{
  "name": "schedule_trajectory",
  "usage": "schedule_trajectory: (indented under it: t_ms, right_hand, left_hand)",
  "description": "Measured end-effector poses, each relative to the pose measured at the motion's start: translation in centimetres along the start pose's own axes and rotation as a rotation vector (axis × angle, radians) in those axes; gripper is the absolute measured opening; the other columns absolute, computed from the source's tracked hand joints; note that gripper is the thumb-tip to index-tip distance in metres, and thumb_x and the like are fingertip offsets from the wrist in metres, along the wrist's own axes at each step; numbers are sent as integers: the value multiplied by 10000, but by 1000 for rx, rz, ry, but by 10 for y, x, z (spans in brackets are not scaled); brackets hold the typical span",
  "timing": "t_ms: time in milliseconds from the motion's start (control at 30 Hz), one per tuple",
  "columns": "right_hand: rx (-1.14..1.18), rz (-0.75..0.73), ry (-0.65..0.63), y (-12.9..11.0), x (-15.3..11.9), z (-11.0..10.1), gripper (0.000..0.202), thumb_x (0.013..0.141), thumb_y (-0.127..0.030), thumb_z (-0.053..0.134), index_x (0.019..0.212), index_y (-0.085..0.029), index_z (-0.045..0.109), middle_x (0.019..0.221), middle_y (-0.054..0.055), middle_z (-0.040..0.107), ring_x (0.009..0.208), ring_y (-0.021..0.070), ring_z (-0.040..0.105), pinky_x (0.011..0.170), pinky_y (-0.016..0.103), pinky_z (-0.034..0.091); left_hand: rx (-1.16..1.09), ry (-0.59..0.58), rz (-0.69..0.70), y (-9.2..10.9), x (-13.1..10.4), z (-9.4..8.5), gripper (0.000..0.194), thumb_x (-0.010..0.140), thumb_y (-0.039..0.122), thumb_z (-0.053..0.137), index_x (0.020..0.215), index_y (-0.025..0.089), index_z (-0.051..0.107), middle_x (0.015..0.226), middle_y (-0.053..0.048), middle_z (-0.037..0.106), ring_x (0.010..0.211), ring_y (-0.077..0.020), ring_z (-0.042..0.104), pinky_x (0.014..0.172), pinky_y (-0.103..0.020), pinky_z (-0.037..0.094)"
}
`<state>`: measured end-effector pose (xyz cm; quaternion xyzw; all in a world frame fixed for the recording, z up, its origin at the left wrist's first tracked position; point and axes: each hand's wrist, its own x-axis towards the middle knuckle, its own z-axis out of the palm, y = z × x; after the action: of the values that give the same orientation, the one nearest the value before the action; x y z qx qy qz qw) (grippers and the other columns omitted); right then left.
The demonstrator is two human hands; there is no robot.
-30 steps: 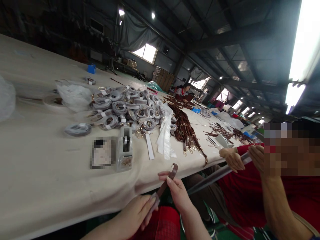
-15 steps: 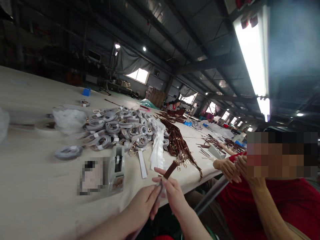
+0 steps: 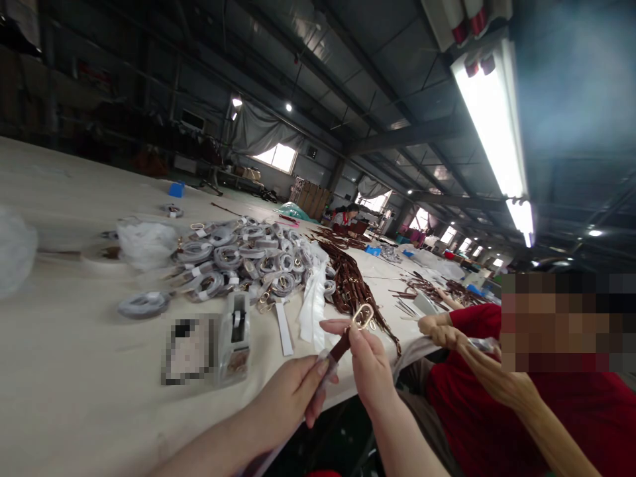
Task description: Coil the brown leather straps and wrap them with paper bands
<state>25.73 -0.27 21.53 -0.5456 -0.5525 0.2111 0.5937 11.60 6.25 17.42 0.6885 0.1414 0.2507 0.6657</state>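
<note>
A brown strap (image 3: 340,347) with a gold oval metal ring (image 3: 363,317) at its upper end is held between my two hands, at the table's front edge. My left hand (image 3: 294,391) is closed round the lower part, where clear plastic covers the strap. My right hand (image 3: 368,361) pinches the strap just below the ring. To the left stand a grey tape dispenser (image 3: 234,339) and a pixelated item (image 3: 189,349). Beyond my hands lie a white paper strip (image 3: 285,328) and white wrapping sheets (image 3: 313,306).
Coiled, plastic-wrapped straps (image 3: 238,255) are piled on the white table (image 3: 74,371), beside loose brown straps (image 3: 350,271). Crumpled plastic (image 3: 145,242) lies further left. A person in a red shirt (image 3: 536,424) sits at the right, handling a plastic-wrapped item.
My right hand has moved up and right along the strap to near its ring, which is now in clearer view. The person at the right now has plastic between the hands.
</note>
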Motion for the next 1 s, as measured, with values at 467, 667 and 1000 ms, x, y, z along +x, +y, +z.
schedule_trajectory:
  t_ms: [467,667,1000]
  right_hand:
    - [470,337,-430,58,-59,42,525,709,-461,827,1116,-234,586,783,-37,553,729,146,564,724,267,485]
    - [-74,262,-640,103,-110,62,357,1004,-379,443,736,-193,588,708,-13,526,661,138,492,664,255,413]
    - [-921,-199,-505,151,-140,44,317,947,-99,464,1212,-168,623,922,96,674,905,250,606,929,423,496]
  left_hand:
    - [-174,134,3,-29,-21,-14,463,891,626,509,873,174,609,505,53,531,464,-119,494,501,-229,406]
    - [-656,88,-250,-75,-70,-36,249,834,359,596,888,132,680,728,-46,670,699,-182,616,690,-290,483]
    - [-918,102,-509,-134,-116,-38,549,847,554,576,1236,175,653,1411,-101,575,1354,-288,453,1121,-404,332]
